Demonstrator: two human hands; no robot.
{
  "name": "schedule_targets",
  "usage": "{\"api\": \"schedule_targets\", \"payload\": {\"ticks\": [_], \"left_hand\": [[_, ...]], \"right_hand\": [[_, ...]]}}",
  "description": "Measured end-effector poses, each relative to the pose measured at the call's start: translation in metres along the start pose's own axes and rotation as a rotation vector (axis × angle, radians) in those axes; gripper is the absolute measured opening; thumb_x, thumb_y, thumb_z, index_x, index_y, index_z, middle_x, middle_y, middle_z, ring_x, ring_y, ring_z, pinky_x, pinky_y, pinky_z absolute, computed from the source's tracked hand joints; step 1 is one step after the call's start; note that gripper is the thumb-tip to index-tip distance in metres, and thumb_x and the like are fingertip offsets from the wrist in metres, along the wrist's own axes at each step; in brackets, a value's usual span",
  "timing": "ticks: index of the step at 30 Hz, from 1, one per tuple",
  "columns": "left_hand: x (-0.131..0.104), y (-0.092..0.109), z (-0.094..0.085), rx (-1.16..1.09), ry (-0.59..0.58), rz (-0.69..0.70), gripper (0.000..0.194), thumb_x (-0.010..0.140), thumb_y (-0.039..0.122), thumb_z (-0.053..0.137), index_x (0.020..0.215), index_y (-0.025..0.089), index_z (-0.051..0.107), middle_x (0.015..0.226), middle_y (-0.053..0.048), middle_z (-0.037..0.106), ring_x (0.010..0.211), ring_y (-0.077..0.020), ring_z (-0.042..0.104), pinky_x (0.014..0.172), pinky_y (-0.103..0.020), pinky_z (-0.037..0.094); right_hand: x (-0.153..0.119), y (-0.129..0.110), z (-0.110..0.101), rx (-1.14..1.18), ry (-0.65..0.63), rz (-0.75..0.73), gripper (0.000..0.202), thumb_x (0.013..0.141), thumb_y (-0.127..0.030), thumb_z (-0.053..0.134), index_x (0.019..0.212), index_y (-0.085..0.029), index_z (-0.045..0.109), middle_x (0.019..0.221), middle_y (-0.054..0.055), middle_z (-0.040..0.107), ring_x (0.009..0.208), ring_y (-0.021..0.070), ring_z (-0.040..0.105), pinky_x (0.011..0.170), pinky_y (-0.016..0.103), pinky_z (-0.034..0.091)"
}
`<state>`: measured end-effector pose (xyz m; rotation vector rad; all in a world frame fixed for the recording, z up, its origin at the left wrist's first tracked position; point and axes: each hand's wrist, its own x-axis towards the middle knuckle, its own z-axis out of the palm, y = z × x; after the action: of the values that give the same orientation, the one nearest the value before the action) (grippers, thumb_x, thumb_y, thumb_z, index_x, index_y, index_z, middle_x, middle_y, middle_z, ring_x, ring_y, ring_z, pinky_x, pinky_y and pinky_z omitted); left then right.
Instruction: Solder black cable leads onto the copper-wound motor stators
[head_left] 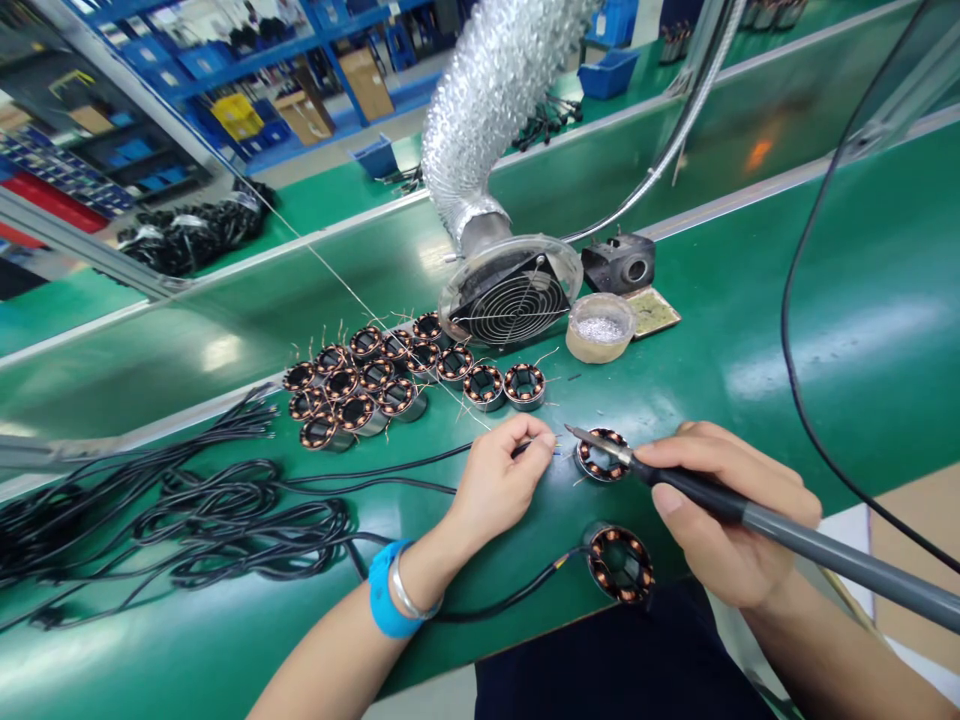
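My left hand (504,472) pinches the end of a black cable (420,463), whose thin bared wires poke out past the fingertips. In my right hand (739,510) is a soldering iron (697,492), its metal tip pointing left toward those wires. Below the iron's tip lies a copper-wound motor stator (592,468), partly covered by the iron. Nearer to me a second stator (619,565) has a black cable joined to its left side. A blue wristband (391,590) and a silver bangle are on my left wrist.
Several stators (360,410) with upright wire ends stand in rows at the back left. Coiled black cables (247,520) spread over the left of the green bench. Behind stand a fume extractor fan (517,300) with a silver duct (480,110), a round tub (600,328) and a dark metal holder (621,264).
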<state>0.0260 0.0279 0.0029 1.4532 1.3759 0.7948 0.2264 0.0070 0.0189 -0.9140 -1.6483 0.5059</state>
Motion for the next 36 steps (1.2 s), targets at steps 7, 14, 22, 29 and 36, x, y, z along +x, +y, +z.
{"api": "schedule_targets", "payload": {"ticks": [7,14,22,29,36], "left_hand": [[0.000,0.000,0.000,0.006,0.009,0.013,0.020,0.089,0.031,0.054,0.075,0.018,0.058,0.063,0.005,0.047,0.059,-0.0109,0.039,0.057,-0.023,0.030],[0.000,0.000,0.001,-0.021,0.007,-0.009,0.020,0.088,0.031,0.054,0.075,0.017,0.058,0.062,0.005,0.046,0.059,-0.0107,0.039,0.056,-0.022,0.030],[0.001,0.000,0.003,-0.087,0.010,-0.019,0.019,0.088,0.030,0.054,0.075,0.017,0.057,0.065,0.005,0.048,0.061,-0.0103,0.040,0.059,-0.022,0.033],[0.000,-0.001,0.003,-0.074,0.016,-0.005,0.019,0.088,0.030,0.054,0.074,0.017,0.057,0.065,0.005,0.049,0.061,-0.0102,0.040,0.059,-0.022,0.033],[0.001,0.000,0.003,-0.067,0.014,-0.013,0.019,0.088,0.030,0.054,0.074,0.017,0.056,0.063,0.005,0.047,0.060,-0.0101,0.039,0.058,-0.022,0.033]], "right_hand": [[-0.002,0.003,0.001,0.001,-0.018,0.011,0.024,0.080,-0.012,0.060,0.101,-0.023,0.068,0.075,0.002,0.065,0.056,0.0156,0.054,0.049,0.031,0.043],[-0.003,0.002,0.008,0.003,-0.032,-0.080,0.029,0.078,-0.009,0.057,0.103,-0.020,0.068,0.073,0.004,0.066,0.054,0.0154,0.053,0.048,0.030,0.043],[-0.019,0.016,0.016,0.016,0.039,-0.185,0.035,0.072,-0.011,0.060,0.104,-0.020,0.070,0.067,0.002,0.062,0.051,0.0160,0.053,0.046,0.031,0.044],[-0.016,0.019,0.016,0.063,0.159,-0.228,0.037,0.072,-0.007,0.058,0.105,-0.015,0.071,0.070,0.003,0.062,0.051,0.0143,0.054,0.045,0.030,0.043],[-0.019,0.022,0.017,0.091,0.162,-0.221,0.036,0.072,-0.004,0.059,0.106,-0.011,0.071,0.074,0.005,0.064,0.055,0.0151,0.054,0.047,0.032,0.043]]}}
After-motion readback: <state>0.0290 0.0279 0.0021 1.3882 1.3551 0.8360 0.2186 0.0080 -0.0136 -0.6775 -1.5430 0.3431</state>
